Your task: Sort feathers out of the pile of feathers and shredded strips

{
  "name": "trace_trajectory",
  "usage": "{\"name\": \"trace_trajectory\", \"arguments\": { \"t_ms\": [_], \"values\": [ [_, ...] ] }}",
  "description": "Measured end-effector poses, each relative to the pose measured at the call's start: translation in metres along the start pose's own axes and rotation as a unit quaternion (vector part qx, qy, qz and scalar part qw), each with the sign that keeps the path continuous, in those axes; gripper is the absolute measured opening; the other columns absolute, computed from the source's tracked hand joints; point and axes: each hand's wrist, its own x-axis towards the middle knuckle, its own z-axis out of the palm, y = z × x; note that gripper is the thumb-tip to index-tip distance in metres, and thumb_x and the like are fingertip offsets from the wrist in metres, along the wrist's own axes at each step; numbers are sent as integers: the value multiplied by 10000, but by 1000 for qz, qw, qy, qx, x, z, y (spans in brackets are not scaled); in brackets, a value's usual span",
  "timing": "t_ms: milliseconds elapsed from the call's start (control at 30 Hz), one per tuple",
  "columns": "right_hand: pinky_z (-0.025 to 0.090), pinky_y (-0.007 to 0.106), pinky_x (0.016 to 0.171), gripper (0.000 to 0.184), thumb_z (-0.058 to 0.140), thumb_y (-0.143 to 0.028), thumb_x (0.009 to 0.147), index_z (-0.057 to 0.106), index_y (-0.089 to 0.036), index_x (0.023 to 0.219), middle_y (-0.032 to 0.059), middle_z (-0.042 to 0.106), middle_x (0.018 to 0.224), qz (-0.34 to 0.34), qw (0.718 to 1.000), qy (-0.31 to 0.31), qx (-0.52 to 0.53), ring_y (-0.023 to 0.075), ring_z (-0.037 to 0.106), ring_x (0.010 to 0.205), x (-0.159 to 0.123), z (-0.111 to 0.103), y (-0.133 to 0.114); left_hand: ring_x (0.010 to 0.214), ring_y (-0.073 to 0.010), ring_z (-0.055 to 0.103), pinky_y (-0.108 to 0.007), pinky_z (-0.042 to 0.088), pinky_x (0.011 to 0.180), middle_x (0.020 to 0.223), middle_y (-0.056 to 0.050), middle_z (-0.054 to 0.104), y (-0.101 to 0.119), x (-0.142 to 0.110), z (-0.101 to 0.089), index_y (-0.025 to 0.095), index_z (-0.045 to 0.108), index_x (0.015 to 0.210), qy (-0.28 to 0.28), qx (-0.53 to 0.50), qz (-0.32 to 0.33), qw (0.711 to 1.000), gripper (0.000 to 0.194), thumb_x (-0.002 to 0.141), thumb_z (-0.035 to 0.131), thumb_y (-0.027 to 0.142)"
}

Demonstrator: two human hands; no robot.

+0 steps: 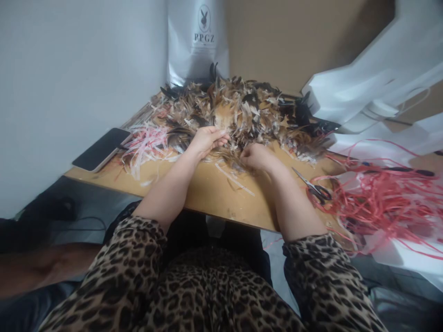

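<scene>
A large heap of brown, black and cream feathers (242, 108) covers the back of the wooden table (207, 193). At its front edge my left hand (208, 140) is closed, thumb against forefinger; what it pinches is too small to make out. My right hand (259, 157) is a little nearer and to the right, its curled fingers closed at a small tuft of brown feathers (233, 159). Its fingertips are partly hidden. Thin white strips (235, 179) lie on the wood just in front of the hands.
Scissors (314, 186) with black handles lie right of my right arm, beside a tangle of red string (391, 198). Pink and white strips (147, 143) and a dark-screened phone (101, 148) lie at left. A white bag (199, 50) stands behind. Another person's arm (51, 265) shows at lower left.
</scene>
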Motion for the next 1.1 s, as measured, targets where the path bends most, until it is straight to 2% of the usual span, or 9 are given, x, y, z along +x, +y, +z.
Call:
{"name": "trace_trajectory", "arguments": {
  "t_ms": [167,233,300,400,500,667,767,867,1100],
  "values": [
    [362,279,556,73,628,-157,629,676,-186,581,60,657,605,1,1000,-8,-26,167,560,581,0,2,2,532,-34,607,-118,468,532,677,-40,696,0,1,-1,71,676,757,-6,-5,-4,1000,93,810,680,147],
    [373,271,549,70,635,-139,617,655,-186,569,40,644,581,-4,999,7,33,154,547,558,0,0,9,530,-31,604,-116,466,530,685,-40,698,0,0,0,73,677,762,-5,-11,-6,1000,87,810,679,145],
    [392,257,539,64,642,-130,617,643,-183,583,15,629,554,0,989,18,148,132,529,518,0,-5,16,528,-29,602,-114,463,527,690,-43,699,0,0,1,70,676,758,-5,-19,-10,1000,87,816,670,135],
    [402,243,490,39,683,-165,620,645,-163,616,5,605,513,17,941,17,339,107,497,455,-1,-12,23,531,-27,604,-112,462,530,696,-49,702,1,-3,4,67,674,763,-9,-23,-21,999,79,821,659,118],
    [371,226,436,157,762,-250,584,655,-151,641,4,587,486,27,882,50,467,92,472,428,-1,-13,22,536,-32,610,-115,465,534,704,-56,706,0,-5,6,64,673,769,-15,-22,-33,999,70,816,665,116],
    [322,204,432,284,819,-334,510,647,-177,672,-28,566,502,22,784,126,608,74,446,449,6,0,10,571,-52,644,-121,481,540,758,-92,726,-2,-7,9,48,687,797,-43,-18,-57,997,80,813,671,125],
    [342,209,466,312,815,-369,512,638,-187,693,-43,557,527,18,748,143,648,71,447,466,12,12,1,597,-71,668,-125,485,533,778,-106,733,-4,-8,12,47,691,816,-57,-22,-76,995,73,814,666,116],
    [403,227,542,330,800,-388,521,634,-186,721,-37,590,607,3,743,156,651,82,498,530,17,22,-7,596,-75,672,-125,485,533,786,-112,736,-5,-8,13,49,687,807,-63,-24,-91,994,72,796,690,121],
    [451,244,675,300,748,-386,563,591,-184,721,-28,596,704,-8,772,210,600,98,547,651,17,28,-19,555,-55,642,-122,483,539,720,-95,718,-5,-10,15,49,675,744,-72,-38,-105,991,83,789,697,114]
  ]
}}
